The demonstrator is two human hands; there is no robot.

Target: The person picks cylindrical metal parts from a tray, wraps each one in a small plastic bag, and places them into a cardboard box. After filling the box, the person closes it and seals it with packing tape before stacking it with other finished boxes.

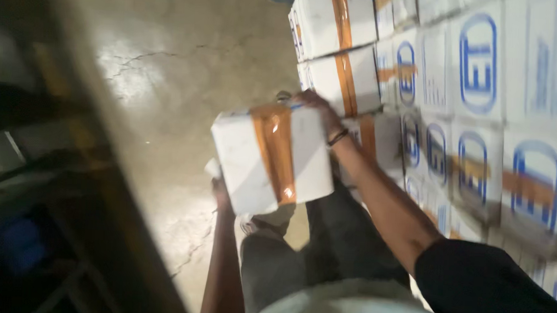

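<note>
- Left hand (219, 188) under the near bottom corner of the white carton (272, 157), bearing its weight.
- Right hand (315, 105) grips the far top edge, steadying it; carton held above the concrete floor (188, 77).
- Beyond: stacked cartons (456, 108), same orange tape.

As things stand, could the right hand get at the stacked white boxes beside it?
Probably yes. The right hand grips the far edge of the carried white box, right beside the stacked boxes, with nothing between. But it is occupied, so it would have to let go first.
</note>
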